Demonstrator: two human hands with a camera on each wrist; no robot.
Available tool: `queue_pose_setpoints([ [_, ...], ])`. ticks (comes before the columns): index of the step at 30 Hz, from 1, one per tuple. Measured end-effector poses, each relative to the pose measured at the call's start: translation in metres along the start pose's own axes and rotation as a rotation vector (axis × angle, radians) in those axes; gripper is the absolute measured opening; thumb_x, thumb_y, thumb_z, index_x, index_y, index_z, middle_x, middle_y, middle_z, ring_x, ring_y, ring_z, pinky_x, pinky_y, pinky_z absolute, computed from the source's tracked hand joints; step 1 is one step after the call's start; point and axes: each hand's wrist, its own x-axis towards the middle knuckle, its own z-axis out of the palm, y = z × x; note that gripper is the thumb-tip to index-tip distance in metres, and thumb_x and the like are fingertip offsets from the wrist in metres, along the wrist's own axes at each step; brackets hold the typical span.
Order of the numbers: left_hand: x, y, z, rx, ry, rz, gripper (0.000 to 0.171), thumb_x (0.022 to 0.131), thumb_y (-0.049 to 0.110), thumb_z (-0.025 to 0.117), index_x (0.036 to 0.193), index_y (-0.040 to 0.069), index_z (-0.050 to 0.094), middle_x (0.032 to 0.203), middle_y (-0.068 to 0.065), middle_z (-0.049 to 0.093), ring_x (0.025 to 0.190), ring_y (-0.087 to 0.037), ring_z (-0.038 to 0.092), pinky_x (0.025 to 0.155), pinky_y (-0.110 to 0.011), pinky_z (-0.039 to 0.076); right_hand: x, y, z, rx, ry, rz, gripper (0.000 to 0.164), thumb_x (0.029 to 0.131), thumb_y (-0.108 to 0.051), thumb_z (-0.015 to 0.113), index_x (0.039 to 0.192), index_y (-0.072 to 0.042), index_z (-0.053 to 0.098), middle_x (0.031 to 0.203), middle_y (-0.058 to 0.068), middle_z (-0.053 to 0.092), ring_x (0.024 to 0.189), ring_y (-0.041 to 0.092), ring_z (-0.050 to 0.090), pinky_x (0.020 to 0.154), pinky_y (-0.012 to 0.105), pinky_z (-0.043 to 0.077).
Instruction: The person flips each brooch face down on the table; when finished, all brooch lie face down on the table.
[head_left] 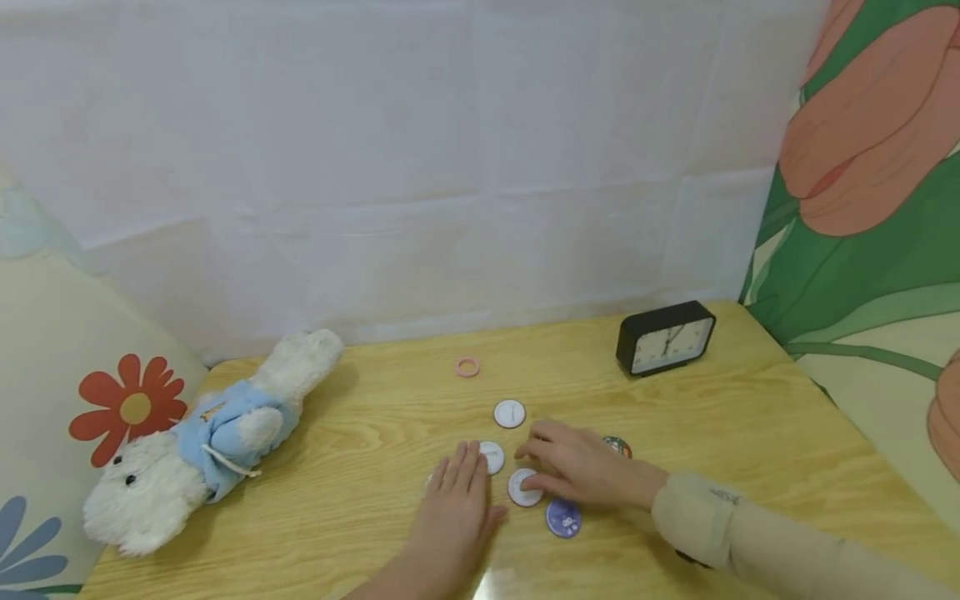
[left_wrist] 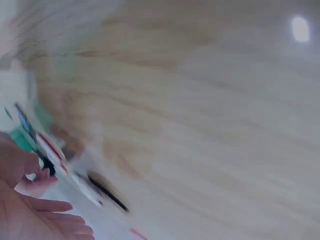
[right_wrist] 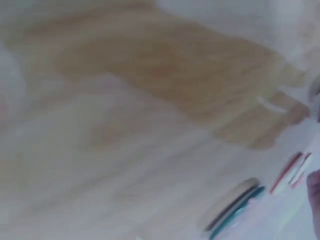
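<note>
In the head view several round pin badges lie about my hands on the wooden table. My left hand (head_left: pixel 453 508) lies palm down with fingers straight, its fingertips next to a white-backed badge (head_left: pixel 492 457) and partly covering another one at its left. My right hand (head_left: pixel 577 467) reaches in from the right with bent, spread fingers, the thumb over a second white-backed badge (head_left: pixel 521 492). Just below it is a purple badge (head_left: pixel 563 519) with a cartoon figure. A multicoloured badge (head_left: pixel 618 446) peeks out behind the right wrist. Farther back lies a white-backed badge (head_left: pixel 510 413).
A pink ring (head_left: pixel 467 360) lies toward the back of the table (head_left: pixel 375 433). The black alarm clock (head_left: pixel 666 337) stands at back right. On the left lies a white plush toy (head_left: pixel 240 433) in a blue hoodie. A white cloth (head_left: pixel 420 167) hangs behind.
</note>
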Motion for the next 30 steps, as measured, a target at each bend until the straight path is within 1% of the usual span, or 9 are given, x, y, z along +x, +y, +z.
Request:
queue_pose_setpoints([
  [3,-0.011,-0.018,-0.004,-0.028,0.064,-0.051,0.068,0.092,0.039,0.064,0.134,-0.012,0.047,0.141,-0.031,0.043,0.133,-0.044,0.04,0.108,-0.055,0.036,0.012,-0.004,-0.001,-0.027,0.024,-0.033,0.037,0.092,-0.043,0.064,0.114,-0.014,0.067,0.107,-0.004,0.058,0.092,0.006,0.054,0.076,0.016,0.049],
  [6,-0.022,-0.034,-0.006,-0.031,0.093,-0.086,0.071,0.09,0.04,0.067,0.132,-0.014,0.047,0.139,-0.033,0.045,0.131,-0.045,0.042,0.106,-0.056,0.037,0.026,-0.01,0.0,-0.058,0.009,-0.042,0.047,0.091,-0.048,0.064,0.12,-0.011,0.065,0.121,0.002,0.062,0.113,0.016,0.057,0.091,0.026,0.051],
  [8,-0.028,-0.042,-0.005,-0.044,0.074,-0.112,0.073,0.091,0.042,0.066,0.132,-0.016,0.046,0.139,-0.034,0.043,0.132,-0.045,0.041,0.106,-0.057,0.036,0.035,-0.015,0.003,-0.069,-0.023,-0.038,0.056,0.091,-0.052,0.061,0.125,-0.008,0.063,0.132,0.006,0.059,0.126,0.023,0.052,0.101,0.034,0.047],
  [11,-0.034,-0.047,-0.004,-0.076,0.019,-0.146,0.075,0.093,0.043,0.063,0.133,-0.017,0.045,0.141,-0.036,0.041,0.134,-0.046,0.038,0.108,-0.057,0.034,0.046,-0.023,0.009,-0.056,-0.091,-0.028,0.066,0.091,-0.056,0.059,0.133,-0.006,0.058,0.142,0.009,0.052,0.136,0.027,0.041,0.108,0.038,0.039],
  [14,-0.038,-0.047,-0.002,-0.089,-0.026,-0.165,0.075,0.094,0.042,0.062,0.133,-0.018,0.044,0.141,-0.036,0.04,0.134,-0.047,0.037,0.108,-0.057,0.034,0.055,-0.03,0.017,-0.066,-0.146,-0.043,0.071,0.089,-0.059,0.058,0.137,-0.006,0.054,0.144,0.008,0.049,0.139,0.026,0.037,0.112,0.038,0.034],
  [19,-0.04,-0.045,0.004,-0.077,-0.044,-0.157,0.07,0.094,0.038,0.063,0.131,-0.018,0.047,0.14,-0.035,0.043,0.131,-0.045,0.041,0.106,-0.056,0.037,0.061,-0.038,0.025,-0.118,-0.191,-0.055,0.07,0.091,-0.056,0.058,0.137,-0.004,0.053,0.143,0.009,0.051,0.139,0.026,0.036,0.113,0.037,0.031],
  [23,-0.04,-0.046,0.005,-0.093,-0.065,-0.164,0.067,0.094,0.036,0.063,0.131,-0.018,0.048,0.14,-0.034,0.043,0.131,-0.045,0.041,0.106,-0.056,0.037,0.062,-0.041,0.028,-0.143,-0.196,-0.042,0.064,0.092,-0.051,0.06,0.135,-0.004,0.055,0.14,0.009,0.053,0.138,0.026,0.038,0.112,0.034,0.033],
  [27,-0.04,-0.046,0.006,-0.121,-0.096,-0.177,0.065,0.095,0.036,0.061,0.13,-0.017,0.049,0.141,-0.033,0.043,0.132,-0.044,0.041,0.106,-0.056,0.037,0.064,-0.041,0.03,-0.164,-0.19,-0.033,0.061,0.092,-0.05,0.06,0.133,-0.005,0.058,0.139,0.008,0.054,0.138,0.027,0.039,0.112,0.034,0.033],
  [30,-0.039,-0.045,0.006,-0.138,-0.101,-0.179,0.064,0.096,0.037,0.06,0.13,-0.016,0.05,0.141,-0.032,0.043,0.132,-0.044,0.042,0.107,-0.054,0.037,0.064,-0.041,0.031,-0.184,-0.179,-0.03,0.06,0.092,-0.051,0.061,0.131,-0.006,0.059,0.138,0.007,0.055,0.137,0.028,0.039,0.113,0.034,0.032],
])
